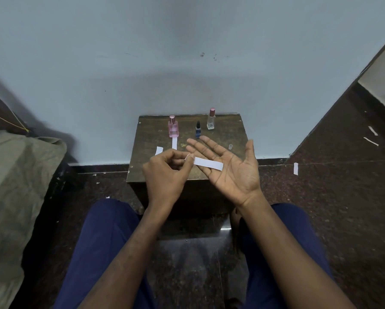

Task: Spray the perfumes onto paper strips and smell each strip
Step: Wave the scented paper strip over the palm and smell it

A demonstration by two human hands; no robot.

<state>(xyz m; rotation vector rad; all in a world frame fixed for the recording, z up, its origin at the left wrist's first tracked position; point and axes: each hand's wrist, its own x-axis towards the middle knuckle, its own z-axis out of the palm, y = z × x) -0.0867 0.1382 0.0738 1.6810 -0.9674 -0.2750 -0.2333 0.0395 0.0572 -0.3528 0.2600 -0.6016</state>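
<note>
Here left hand [167,172] pinches an unmarked paper strip [208,163]; right hand [234,168] lies released.

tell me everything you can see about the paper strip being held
The paper strip is a narrow, flat piece of plain white paper with no visible marks. It is held roughly level above the front of the small wooden table. The left hand pinches its left end between thumb and fingers. The rest of the strip lies across the straight fingers of the open, palm-up right hand, its free end reaching toward the palm.
</note>
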